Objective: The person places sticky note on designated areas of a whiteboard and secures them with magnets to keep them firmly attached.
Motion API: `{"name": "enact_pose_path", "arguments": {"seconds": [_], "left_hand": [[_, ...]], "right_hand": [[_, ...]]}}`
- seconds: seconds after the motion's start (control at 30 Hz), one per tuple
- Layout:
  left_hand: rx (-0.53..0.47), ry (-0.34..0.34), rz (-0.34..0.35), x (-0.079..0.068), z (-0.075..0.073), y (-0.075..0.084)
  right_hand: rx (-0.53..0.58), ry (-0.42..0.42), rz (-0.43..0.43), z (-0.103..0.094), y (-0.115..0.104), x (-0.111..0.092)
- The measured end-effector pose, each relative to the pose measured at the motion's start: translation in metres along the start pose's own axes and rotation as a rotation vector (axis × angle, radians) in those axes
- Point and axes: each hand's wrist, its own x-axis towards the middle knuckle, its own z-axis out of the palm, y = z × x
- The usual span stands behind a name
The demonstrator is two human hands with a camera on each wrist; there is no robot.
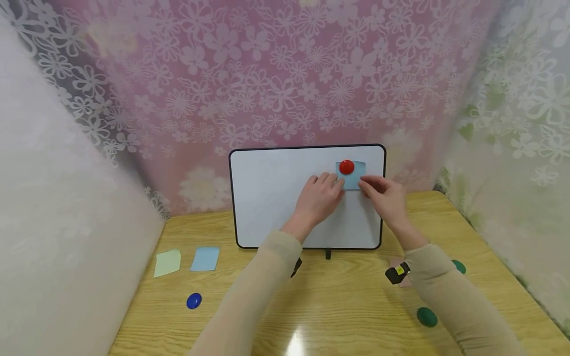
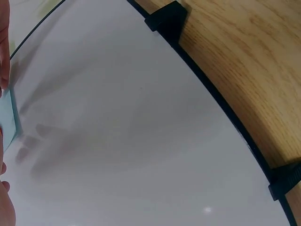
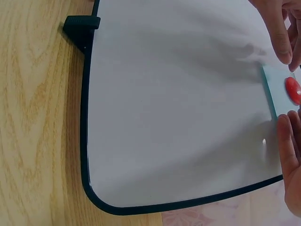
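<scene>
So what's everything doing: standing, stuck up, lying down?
Whiteboard: standing
Stuck blue sticky note: under red magnet
Red magnet: on it
Loose blue sticky note: lying on table
Light green sticky note: lying
Pink sticky note: mostly hidden
Blue magnet: lying
Green magnets: lying, one partly hidden
Left hand: by stuck note's left side
Right hand: at its right edge

Your blue note (image 1: 352, 181) — glossy red magnet (image 1: 346, 167) at its upper left
Both sit at your whiteboard's (image 1: 267, 198) upper right.
</scene>
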Motion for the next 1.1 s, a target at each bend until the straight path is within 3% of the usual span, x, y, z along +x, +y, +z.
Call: {"name": "enact_pose_path", "arguments": {"seconds": [0.4, 0.7, 1.1], "left_hand": [[-0.030, 0.028, 0.005, -0.014, 0.003, -0.003], [-0.057, -0.046, 0.013, -0.025, 0.004, -0.004], [-0.100, -0.102, 0.051, -0.056, 0.008, -0.004]], "right_hand": [[-0.034, -0.045, -0.027, 0.007, -0.003, -0.012], [-0.099, -0.063, -0.099, 0.007, 0.004, -0.015], [-0.197, -0.127, -0.144, -0.005, 0.007, -0.021]]}}
